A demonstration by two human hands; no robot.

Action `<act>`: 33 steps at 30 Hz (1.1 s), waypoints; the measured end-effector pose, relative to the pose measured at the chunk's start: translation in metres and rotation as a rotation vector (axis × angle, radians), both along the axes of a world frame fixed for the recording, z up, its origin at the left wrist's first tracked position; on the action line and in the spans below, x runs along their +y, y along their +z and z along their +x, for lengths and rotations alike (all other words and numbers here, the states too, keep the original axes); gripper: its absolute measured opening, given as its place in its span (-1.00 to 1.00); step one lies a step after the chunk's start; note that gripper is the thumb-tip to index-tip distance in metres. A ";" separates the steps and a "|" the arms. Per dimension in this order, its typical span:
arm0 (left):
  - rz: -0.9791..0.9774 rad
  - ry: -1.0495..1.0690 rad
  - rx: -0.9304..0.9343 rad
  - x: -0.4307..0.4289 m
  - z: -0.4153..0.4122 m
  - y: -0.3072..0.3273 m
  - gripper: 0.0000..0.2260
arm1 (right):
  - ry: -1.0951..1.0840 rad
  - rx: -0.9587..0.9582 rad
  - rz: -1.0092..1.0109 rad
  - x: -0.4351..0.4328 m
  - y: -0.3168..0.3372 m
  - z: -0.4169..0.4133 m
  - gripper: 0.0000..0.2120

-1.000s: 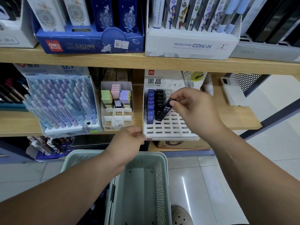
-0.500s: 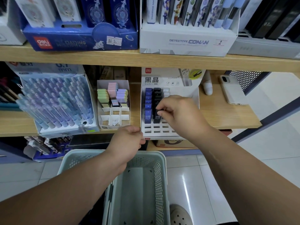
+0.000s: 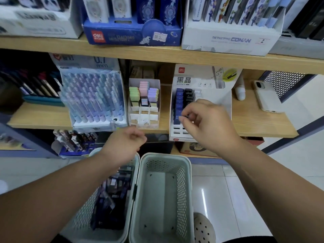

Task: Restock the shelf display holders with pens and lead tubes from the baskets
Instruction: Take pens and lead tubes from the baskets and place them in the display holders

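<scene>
I am steering from afar and take the white card lead-tube holder [image 3: 201,81] on the wooden shelf [image 3: 263,127] as my landmark. Far to its left stands the clear plastic display holder of pastel pens [image 3: 93,97]. Below and left of the landmark my left hand [image 3: 125,143] hovers with its fingers curled under. I cannot tell whether they enclose anything.

Beneath that hand, lower left of the landmark, sits the pale green perforated plastic basket [image 3: 82,214] carrying dark lead tubes [image 3: 112,199]. Right against it, straight below the landmark, is a second pale green basket [image 3: 182,179].

In the landmark's left columns stand blue tubes [image 3: 178,104] and black tubes [image 3: 188,94]. My right hand [image 3: 210,123] is at the landmark's front, its fingers [image 3: 192,114] pinching the top of a small black plastic lead tube [image 3: 186,116]. That tube seems to stand in a slot of the second column, just beside the blue row.

I judge it light, stiff and smooth, so slippery, with brittle leads inside. The best hold is thumb and forefinger on the cap end, pressing straight down.
</scene>
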State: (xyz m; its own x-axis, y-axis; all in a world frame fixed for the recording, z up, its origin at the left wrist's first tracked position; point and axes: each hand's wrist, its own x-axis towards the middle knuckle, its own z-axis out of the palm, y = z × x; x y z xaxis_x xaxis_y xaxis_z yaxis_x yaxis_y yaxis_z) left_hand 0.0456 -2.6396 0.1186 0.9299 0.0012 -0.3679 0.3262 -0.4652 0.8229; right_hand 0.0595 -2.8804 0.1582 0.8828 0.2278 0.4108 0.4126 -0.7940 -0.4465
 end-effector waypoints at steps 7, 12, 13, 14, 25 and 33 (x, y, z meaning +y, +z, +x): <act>0.501 -0.067 0.002 0.132 -0.035 -0.048 -0.87 | 0.211 0.359 -0.147 0.053 -0.048 -0.033 -0.87; 0.615 -0.048 0.301 0.215 -0.060 -0.101 -0.65 | 0.288 0.640 -0.377 0.092 -0.103 -0.050 -0.66; 0.586 -0.028 0.348 0.226 -0.065 -0.112 -0.64 | 0.283 0.681 -0.379 0.101 -0.112 -0.052 -0.63; 0.527 0.009 0.385 0.233 -0.070 -0.124 -0.66 | 0.277 0.712 -0.372 0.111 -0.122 -0.055 -0.61; 0.155 0.032 0.063 0.195 -0.126 -0.210 -0.91 | 0.031 1.033 0.016 0.253 -0.249 -0.041 -0.47; 0.088 0.065 -0.030 0.209 -0.134 -0.231 -0.75 | -0.219 0.988 -0.030 0.267 -0.313 -0.020 -0.32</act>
